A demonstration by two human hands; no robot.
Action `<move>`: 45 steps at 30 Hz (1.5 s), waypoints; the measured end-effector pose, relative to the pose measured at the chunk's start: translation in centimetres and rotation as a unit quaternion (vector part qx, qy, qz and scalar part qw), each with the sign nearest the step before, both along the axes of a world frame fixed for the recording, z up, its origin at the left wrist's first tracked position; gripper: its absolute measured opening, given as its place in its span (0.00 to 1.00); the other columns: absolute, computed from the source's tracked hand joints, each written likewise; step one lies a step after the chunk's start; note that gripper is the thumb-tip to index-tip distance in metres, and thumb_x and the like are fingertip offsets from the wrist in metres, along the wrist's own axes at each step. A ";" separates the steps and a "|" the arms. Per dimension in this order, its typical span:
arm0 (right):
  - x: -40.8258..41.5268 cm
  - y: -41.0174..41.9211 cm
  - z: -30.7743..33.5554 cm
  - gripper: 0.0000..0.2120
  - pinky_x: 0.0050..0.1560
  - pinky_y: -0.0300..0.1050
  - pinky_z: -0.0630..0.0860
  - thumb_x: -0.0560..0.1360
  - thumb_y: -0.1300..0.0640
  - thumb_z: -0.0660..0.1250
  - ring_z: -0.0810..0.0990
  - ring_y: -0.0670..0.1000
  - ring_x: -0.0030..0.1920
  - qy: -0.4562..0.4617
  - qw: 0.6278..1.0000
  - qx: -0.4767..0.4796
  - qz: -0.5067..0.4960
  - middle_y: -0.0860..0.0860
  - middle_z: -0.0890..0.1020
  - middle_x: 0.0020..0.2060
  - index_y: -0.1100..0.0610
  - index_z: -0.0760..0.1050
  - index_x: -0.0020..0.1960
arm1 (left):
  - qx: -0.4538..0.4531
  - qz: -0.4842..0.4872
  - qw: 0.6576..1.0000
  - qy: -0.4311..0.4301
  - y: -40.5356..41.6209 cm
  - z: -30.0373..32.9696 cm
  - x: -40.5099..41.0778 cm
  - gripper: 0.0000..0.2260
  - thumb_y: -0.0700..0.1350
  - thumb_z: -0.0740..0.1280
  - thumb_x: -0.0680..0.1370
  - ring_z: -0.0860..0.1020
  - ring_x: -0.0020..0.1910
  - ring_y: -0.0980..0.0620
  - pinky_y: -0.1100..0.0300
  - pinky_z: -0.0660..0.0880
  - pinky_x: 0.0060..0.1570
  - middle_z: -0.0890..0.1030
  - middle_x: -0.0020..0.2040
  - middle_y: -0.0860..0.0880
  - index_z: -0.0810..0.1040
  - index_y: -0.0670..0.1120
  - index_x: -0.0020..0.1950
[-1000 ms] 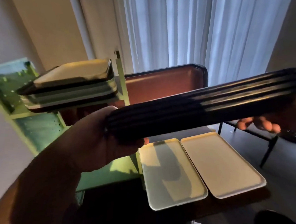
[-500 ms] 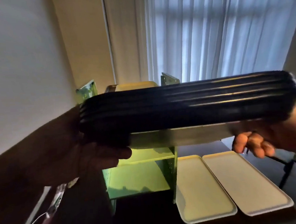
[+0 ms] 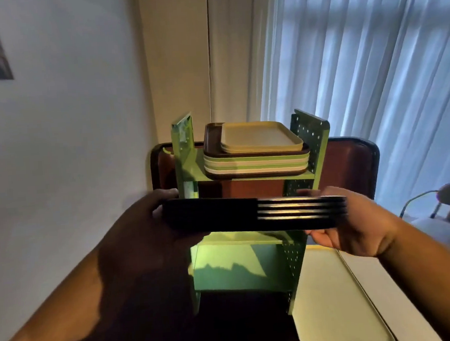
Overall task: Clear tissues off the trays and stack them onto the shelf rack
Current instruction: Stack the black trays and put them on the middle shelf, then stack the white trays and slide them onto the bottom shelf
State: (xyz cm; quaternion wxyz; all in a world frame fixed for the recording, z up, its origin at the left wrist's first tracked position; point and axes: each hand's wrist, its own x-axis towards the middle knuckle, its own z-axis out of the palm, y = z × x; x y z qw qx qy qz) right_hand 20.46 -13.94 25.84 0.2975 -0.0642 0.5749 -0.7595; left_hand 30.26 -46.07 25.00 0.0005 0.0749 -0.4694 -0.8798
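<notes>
While both hands, left hand (image 3: pixel 153 228) and right hand (image 3: pixel 355 227), grip the unlabelled black tray stack (image 3: pixel 253 215), fingers curl beneath.

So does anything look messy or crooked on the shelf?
A little. On the green rack's top shelf, the cream trays sit shifted right on the brown tray, not centred. No spills or damage show.

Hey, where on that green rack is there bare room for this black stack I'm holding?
The middle shelf, between the two perforated side panels, shows bare just behind the black tray stack held by the left hand and right hand. The bottom shelf looks bare too. The top shelf is crowded with stacked trays.
</notes>
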 end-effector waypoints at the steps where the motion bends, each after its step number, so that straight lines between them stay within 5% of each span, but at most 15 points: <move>1: 0.1 -0.7 -0.7 0.17 0.39 0.46 0.83 0.76 0.57 0.63 0.85 0.57 0.42 -0.008 0.999 -0.027 -0.020 0.61 0.84 0.46 0.61 0.78 0.63 | 0.002 -0.012 1.000 -0.009 0.7 -0.3 0.1 0.19 0.48 0.72 0.72 0.84 0.51 0.38 0.43 0.82 0.53 0.84 0.51 0.37 0.77 0.39 0.59; 3: -0.4 -1.8 -3.2 0.16 0.39 0.47 0.84 0.77 0.57 0.62 0.85 0.56 0.42 -0.009 0.996 -0.057 -0.073 0.58 0.85 0.46 0.58 0.78 0.63 | 0.024 0.005 1.000 -0.002 2.3 -1.7 -0.4 0.06 0.40 0.64 0.81 0.85 0.36 0.52 0.60 0.82 0.34 0.85 0.37 0.46 0.75 0.40 0.56; 5: -0.6 -2.6 -5.7 0.11 0.32 0.45 0.81 0.79 0.56 0.60 0.85 0.51 0.35 -0.020 0.987 -0.094 -0.127 0.54 0.85 0.38 0.59 0.78 0.56 | -0.010 0.091 0.996 -0.005 3.8 -2.8 -1.0 0.08 0.33 0.56 0.84 0.82 0.28 0.62 0.71 0.75 0.28 0.83 0.33 0.51 0.73 0.41 0.51; 8: -0.5 -3.7 -8.8 0.10 0.30 0.43 0.74 0.80 0.56 0.59 0.82 0.49 0.31 -0.013 0.977 -0.103 -0.184 0.51 0.83 0.35 0.57 0.77 0.46 | -0.067 0.124 0.990 -0.024 4.0 -7.9 -3.4 0.07 0.35 0.63 0.81 0.86 0.39 0.54 0.60 0.82 0.39 0.80 0.44 0.46 0.75 0.43 0.58; 10: -0.2 -4.5 -10.9 0.11 0.32 0.43 0.77 0.79 0.59 0.59 0.85 0.51 0.34 -0.039 0.974 -0.107 -0.194 0.54 0.86 0.40 0.60 0.80 0.49 | -0.009 0.079 0.992 -0.099 3.8 -11.6 -5.9 0.25 0.34 0.73 0.72 0.84 0.50 0.44 0.51 0.82 0.53 0.82 0.51 0.44 0.74 0.45 0.67; 12: 0.0 -5.0 -12.9 0.09 0.29 0.41 0.78 0.79 0.63 0.60 0.85 0.52 0.32 -0.076 0.972 -0.091 -0.202 0.55 0.86 0.36 0.62 0.79 0.47 | 0.006 0.123 0.980 -0.154 4.4 -14.2 -7.0 0.30 0.35 0.75 0.70 0.82 0.55 0.43 0.59 0.76 0.58 0.82 0.57 0.41 0.72 0.41 0.72; 15: 0.0 -5.0 -15.0 0.08 0.34 0.46 0.78 0.78 0.58 0.62 0.82 0.55 0.33 -0.124 0.976 -0.046 -0.173 0.58 0.82 0.37 0.62 0.77 0.50 | 0.057 0.194 0.969 -0.141 6.6 -14.2 -6.8 0.17 0.43 0.66 0.79 0.81 0.48 0.45 0.52 0.79 0.51 0.82 0.51 0.43 0.76 0.40 0.67; 18: -1.0 -4.5 -15.7 0.11 0.31 0.44 0.73 0.78 0.51 0.60 0.79 0.53 0.28 -0.111 0.980 0.015 -0.163 0.55 0.80 0.32 0.59 0.74 0.49 | 0.079 0.188 0.962 -0.183 6.7 -14.0 -9.0 0.14 0.46 0.66 0.76 0.84 0.53 0.40 0.48 0.82 0.42 0.85 0.54 0.41 0.80 0.43 0.60; 24: -3.0 -3.7 -15.4 0.17 0.34 0.45 0.73 0.76 0.44 0.66 0.78 0.55 0.29 -0.110 0.983 0.065 -0.130 0.56 0.81 0.34 0.59 0.76 0.50 | 0.059 0.195 0.962 -0.184 6.8 -13.6 -10.6 0.14 0.53 0.69 0.75 0.82 0.56 0.38 0.36 0.78 0.55 0.84 0.58 0.42 0.79 0.51 0.58; 29: -3.4 -3.3 -15.7 0.25 0.34 0.45 0.75 0.73 0.36 0.69 0.80 0.55 0.31 -0.096 0.985 0.075 -0.123 0.56 0.82 0.38 0.58 0.79 0.52 | 0.101 0.197 0.964 -0.150 7.4 -14.5 -10.0 0.24 0.66 0.70 0.72 0.83 0.57 0.38 0.32 0.78 0.54 0.84 0.60 0.42 0.78 0.54 0.62; 35: -3.9 -3.6 -16.0 0.30 0.36 0.45 0.74 0.70 0.31 0.68 0.78 0.52 0.30 -0.060 0.978 0.104 -0.169 0.57 0.81 0.34 0.59 0.80 0.47 | -0.017 0.219 0.966 -0.139 13.3 -15.5 -8.9 0.28 0.64 0.67 0.75 0.83 0.56 0.44 0.47 0.83 0.44 0.80 0.63 0.49 0.70 0.54 0.71; 39: -3.8 -3.1 -16.3 0.42 0.33 0.44 0.74 0.70 0.27 0.65 0.78 0.53 0.33 -0.040 0.987 0.093 -0.125 0.61 0.81 0.41 0.66 0.78 0.60 | -0.020 0.214 0.970 -0.118 16.4 -15.6 -9.1 0.35 0.67 0.69 0.70 0.82 0.58 0.43 0.47 0.83 0.45 0.81 0.64 0.50 0.70 0.52 0.73; 43: -3.1 -0.7 -17.5 0.31 0.31 0.43 0.70 0.79 0.33 0.57 0.75 0.50 0.30 -0.061 0.992 0.029 -0.107 0.54 0.80 0.35 0.62 0.77 0.57 | -0.107 0.162 0.978 -0.070 19.7 -17.7 -9.1 0.38 0.71 0.68 0.70 0.78 0.62 0.30 0.28 0.75 0.58 0.80 0.65 0.39 0.74 0.46 0.70; 45: -3.2 1.5 -19.1 0.29 0.30 0.43 0.69 0.81 0.36 0.56 0.74 0.50 0.29 -0.084 0.984 0.013 -0.158 0.53 0.78 0.33 0.62 0.75 0.59 | -0.156 0.112 0.979 -0.067 21.8 -18.3 -9.4 0.37 0.72 0.65 0.69 0.84 0.52 0.39 0.35 0.81 0.49 0.82 0.57 0.42 0.76 0.45 0.65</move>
